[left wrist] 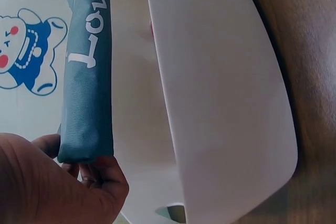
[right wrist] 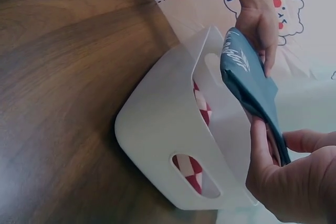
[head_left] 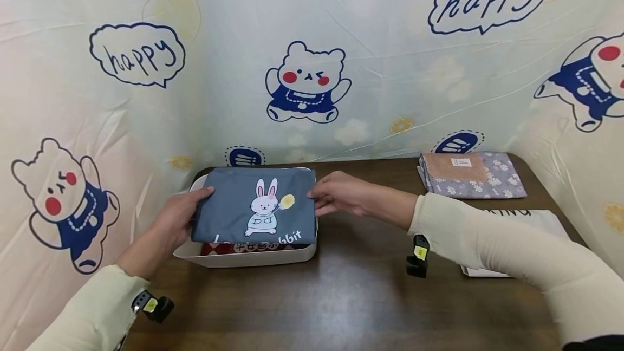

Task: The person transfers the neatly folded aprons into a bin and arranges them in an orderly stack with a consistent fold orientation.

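A folded blue-grey cloth [head_left: 226,205] with a white rabbit print is held above a white plastic basket [head_left: 265,258]. My left hand [head_left: 176,215] pinches its left end, with the thumb on top. At the opposite end, my right hand [head_left: 343,195] grips the cloth between thumb and fingers. In the right wrist view the cloth [right wrist: 249,77] is tilted over the basket's opening, apart from the walls. Red-and-white checked fabric [right wrist: 202,106] lies inside the basket, partly hidden by the cloth in the head view.
On the brown table [head_left: 361,286], a folded purple floral cloth [head_left: 497,176] with a tan patch lies at the back right. A white folded item [head_left: 548,223] with dark lettering sits nearer, partly behind my right sleeve. Printed curtains [head_left: 390,69] surround the table's back and sides.
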`<act>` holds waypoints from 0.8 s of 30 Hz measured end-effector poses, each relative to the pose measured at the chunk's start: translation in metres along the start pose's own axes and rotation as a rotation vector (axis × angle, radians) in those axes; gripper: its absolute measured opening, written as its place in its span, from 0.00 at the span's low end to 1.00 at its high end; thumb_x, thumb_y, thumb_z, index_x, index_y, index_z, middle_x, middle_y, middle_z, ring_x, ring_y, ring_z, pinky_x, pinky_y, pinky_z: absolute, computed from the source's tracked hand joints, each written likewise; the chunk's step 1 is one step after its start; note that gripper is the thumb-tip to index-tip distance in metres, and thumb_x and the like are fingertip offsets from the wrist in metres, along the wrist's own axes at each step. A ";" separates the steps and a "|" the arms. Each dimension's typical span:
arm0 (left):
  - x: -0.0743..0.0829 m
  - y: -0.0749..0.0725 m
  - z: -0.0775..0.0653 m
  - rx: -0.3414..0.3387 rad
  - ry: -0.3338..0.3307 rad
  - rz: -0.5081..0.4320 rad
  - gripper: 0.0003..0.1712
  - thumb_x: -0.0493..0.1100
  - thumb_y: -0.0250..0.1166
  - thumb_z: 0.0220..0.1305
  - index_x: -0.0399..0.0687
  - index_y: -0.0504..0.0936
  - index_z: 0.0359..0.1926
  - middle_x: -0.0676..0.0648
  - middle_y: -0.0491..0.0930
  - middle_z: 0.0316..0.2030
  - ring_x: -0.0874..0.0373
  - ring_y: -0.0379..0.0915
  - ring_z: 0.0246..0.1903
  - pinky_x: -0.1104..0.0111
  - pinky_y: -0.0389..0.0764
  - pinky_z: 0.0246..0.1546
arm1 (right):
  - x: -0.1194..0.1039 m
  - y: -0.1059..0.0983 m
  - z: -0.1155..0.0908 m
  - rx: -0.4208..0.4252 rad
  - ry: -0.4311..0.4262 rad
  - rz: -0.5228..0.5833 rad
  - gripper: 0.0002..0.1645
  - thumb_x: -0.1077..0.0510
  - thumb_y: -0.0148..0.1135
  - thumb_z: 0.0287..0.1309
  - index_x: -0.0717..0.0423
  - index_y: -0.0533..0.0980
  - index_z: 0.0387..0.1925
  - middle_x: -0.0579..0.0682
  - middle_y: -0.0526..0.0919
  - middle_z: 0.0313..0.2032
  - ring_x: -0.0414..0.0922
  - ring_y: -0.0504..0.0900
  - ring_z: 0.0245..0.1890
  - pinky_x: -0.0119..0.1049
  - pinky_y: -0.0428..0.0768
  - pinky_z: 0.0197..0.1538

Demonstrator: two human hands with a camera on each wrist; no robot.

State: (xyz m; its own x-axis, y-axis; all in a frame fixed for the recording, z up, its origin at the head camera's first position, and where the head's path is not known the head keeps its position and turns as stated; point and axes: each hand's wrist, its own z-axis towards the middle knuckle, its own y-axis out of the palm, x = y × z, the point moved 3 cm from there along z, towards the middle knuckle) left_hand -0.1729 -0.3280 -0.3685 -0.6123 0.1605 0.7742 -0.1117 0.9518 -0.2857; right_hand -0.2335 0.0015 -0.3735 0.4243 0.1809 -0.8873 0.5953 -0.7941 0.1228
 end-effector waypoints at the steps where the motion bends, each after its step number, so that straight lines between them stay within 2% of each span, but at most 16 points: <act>1: -0.001 -0.001 0.001 0.012 -0.001 0.003 0.50 0.61 0.55 0.75 0.34 0.46 0.80 0.36 0.53 0.77 0.51 0.67 0.59 0.68 0.81 0.45 | 0.000 0.002 0.002 0.003 -0.001 0.003 0.16 0.65 0.57 0.70 0.73 0.74 0.53 0.57 0.84 0.39 0.45 0.85 0.36 0.41 0.87 0.50; 3: -0.002 -0.004 0.002 0.029 -0.004 0.020 0.51 0.61 0.54 0.75 0.33 0.45 0.80 0.36 0.51 0.78 0.48 0.65 0.62 0.63 0.79 0.54 | 0.000 0.005 0.004 0.010 0.000 0.008 0.16 0.65 0.57 0.69 0.73 0.75 0.53 0.57 0.83 0.39 0.45 0.85 0.36 0.40 0.88 0.49; 5: -0.004 -0.007 0.003 0.038 -0.004 0.035 0.51 0.61 0.54 0.75 0.32 0.45 0.80 0.35 0.51 0.78 0.46 0.63 0.63 0.60 0.76 0.58 | 0.000 0.009 0.006 0.017 0.003 0.009 0.16 0.65 0.57 0.69 0.73 0.75 0.53 0.57 0.83 0.39 0.45 0.85 0.36 0.40 0.88 0.49; 7: -0.006 -0.011 0.004 0.046 -0.006 0.049 0.51 0.61 0.54 0.75 0.32 0.45 0.80 0.35 0.53 0.77 0.48 0.64 0.61 0.61 0.77 0.56 | 0.000 0.012 0.008 0.019 0.013 0.012 0.15 0.65 0.58 0.69 0.72 0.75 0.53 0.57 0.82 0.39 0.45 0.84 0.36 0.39 0.88 0.48; 10: -0.007 -0.014 0.005 0.065 -0.003 0.054 0.49 0.61 0.55 0.75 0.31 0.49 0.79 0.36 0.60 0.72 0.53 0.70 0.53 0.69 0.80 0.44 | 0.000 0.015 0.012 0.018 0.015 0.016 0.15 0.65 0.58 0.69 0.72 0.75 0.52 0.56 0.82 0.38 0.45 0.84 0.35 0.37 0.88 0.45; 13: -0.007 -0.017 0.006 0.098 -0.006 0.055 0.50 0.60 0.56 0.74 0.30 0.49 0.79 0.37 0.61 0.70 0.56 0.70 0.50 0.73 0.78 0.38 | -0.001 0.017 0.014 0.019 0.018 0.012 0.14 0.65 0.58 0.69 0.72 0.75 0.52 0.56 0.82 0.37 0.44 0.84 0.34 0.35 0.88 0.44; 16: -0.008 -0.019 0.007 0.120 -0.009 0.054 0.50 0.60 0.57 0.74 0.30 0.49 0.78 0.39 0.62 0.68 0.55 0.69 0.51 0.72 0.76 0.40 | -0.002 0.018 0.016 0.024 0.017 -0.004 0.15 0.65 0.57 0.69 0.72 0.75 0.52 0.57 0.82 0.37 0.44 0.84 0.35 0.36 0.88 0.45; 20: -0.009 -0.021 0.008 0.134 -0.006 0.037 0.48 0.59 0.58 0.73 0.31 0.51 0.78 0.43 0.65 0.62 0.55 0.67 0.48 0.70 0.75 0.42 | -0.003 0.019 0.018 0.032 0.014 -0.020 0.15 0.66 0.58 0.69 0.73 0.76 0.53 0.59 0.83 0.40 0.45 0.85 0.37 0.40 0.87 0.50; 24: -0.010 -0.022 0.008 0.127 0.004 0.032 0.47 0.58 0.57 0.74 0.33 0.52 0.78 0.39 0.61 0.68 0.54 0.65 0.52 0.68 0.72 0.47 | -0.003 0.021 0.019 0.037 0.020 -0.022 0.15 0.66 0.58 0.69 0.72 0.75 0.53 0.63 0.85 0.45 0.46 0.85 0.39 0.42 0.87 0.52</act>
State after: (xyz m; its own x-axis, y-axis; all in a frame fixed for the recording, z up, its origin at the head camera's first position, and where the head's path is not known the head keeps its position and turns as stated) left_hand -0.1705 -0.3531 -0.3746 -0.6140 0.1918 0.7656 -0.1901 0.9056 -0.3793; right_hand -0.2353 -0.0267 -0.3766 0.4250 0.2101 -0.8805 0.5793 -0.8106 0.0862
